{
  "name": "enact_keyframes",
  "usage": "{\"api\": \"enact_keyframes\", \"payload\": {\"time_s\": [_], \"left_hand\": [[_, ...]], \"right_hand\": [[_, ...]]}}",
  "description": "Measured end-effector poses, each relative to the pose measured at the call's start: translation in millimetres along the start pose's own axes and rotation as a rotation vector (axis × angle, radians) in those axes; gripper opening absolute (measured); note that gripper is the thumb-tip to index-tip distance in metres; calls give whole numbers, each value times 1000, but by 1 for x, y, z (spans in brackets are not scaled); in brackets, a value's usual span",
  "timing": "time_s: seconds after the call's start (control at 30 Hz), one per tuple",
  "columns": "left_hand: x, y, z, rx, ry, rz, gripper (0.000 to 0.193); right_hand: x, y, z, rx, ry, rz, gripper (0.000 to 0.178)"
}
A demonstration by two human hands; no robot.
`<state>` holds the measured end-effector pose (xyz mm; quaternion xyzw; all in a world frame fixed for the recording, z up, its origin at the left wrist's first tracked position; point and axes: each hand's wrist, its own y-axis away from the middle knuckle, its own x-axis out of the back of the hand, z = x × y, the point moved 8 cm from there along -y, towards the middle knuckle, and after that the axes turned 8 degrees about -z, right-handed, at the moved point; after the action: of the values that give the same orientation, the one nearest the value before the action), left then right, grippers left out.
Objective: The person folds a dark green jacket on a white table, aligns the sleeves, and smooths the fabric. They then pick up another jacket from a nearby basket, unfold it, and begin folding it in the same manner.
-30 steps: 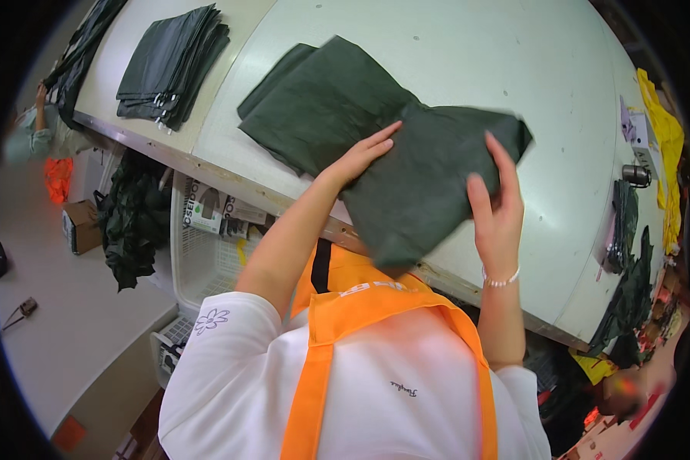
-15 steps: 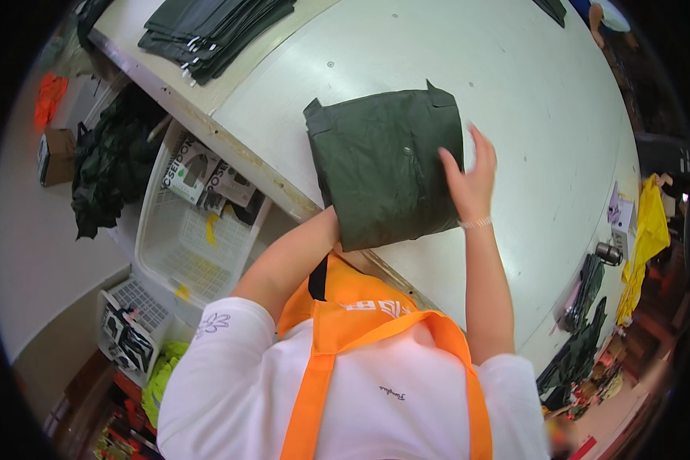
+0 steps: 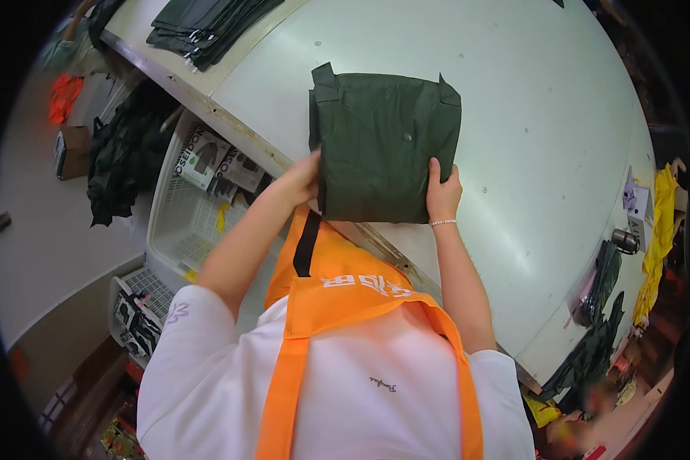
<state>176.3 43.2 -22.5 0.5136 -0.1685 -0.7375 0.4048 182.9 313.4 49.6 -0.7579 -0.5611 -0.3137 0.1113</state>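
Observation:
Between my hands is a dark green folded garment [image 3: 379, 146], a roughly square bundle with a snap on its front and two tabs sticking up at its top corners. It is over the near edge of the white table. My left hand [image 3: 304, 178] grips its left edge low down, most of the fingers hidden behind the fabric. At the lower right edge, my right hand [image 3: 443, 193] has its thumb on the front face and its other fingers partly hidden.
At the far left of the table [image 3: 529, 176] lies a stack of dark green folded pieces [image 3: 207, 27]. A white plastic basket [image 3: 157, 222] with printed packets stands below the left edge. Dark garments [image 3: 590, 345] and a dark cup [image 3: 625, 241] are along the right side.
My right hand, spread beside the garment before, has closed on its right edge. My left hand has come out from under the lower corner to the left side. The bundle has straightened.

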Motion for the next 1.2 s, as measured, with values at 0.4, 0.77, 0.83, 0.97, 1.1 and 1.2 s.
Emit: {"api": "enact_keyframes", "payload": {"time_s": [0.4, 0.77, 0.83, 0.97, 1.1, 1.2], "left_hand": [[1, 89, 75, -604, -975, 828, 79], [9, -39, 153, -328, -199, 297, 49], [-21, -22, 181, -463, -317, 216, 44], [-146, 92, 221, -873, -819, 49, 36], [-173, 139, 151, -1219, -1543, -148, 36], [-127, 88, 55, -1037, -1834, -266, 33]], "right_hand": [[46, -28, -32, 226, 274, 90, 89], [-22, -131, -19, -400, -723, -683, 51], [15, -130, -39, -292, -597, -667, 39], [117, -75, -123, 221, -359, -505, 29], [140, 20, -112, 549, -70, -299, 34], [89, 72, -47, 657, 171, -309, 39]]}}
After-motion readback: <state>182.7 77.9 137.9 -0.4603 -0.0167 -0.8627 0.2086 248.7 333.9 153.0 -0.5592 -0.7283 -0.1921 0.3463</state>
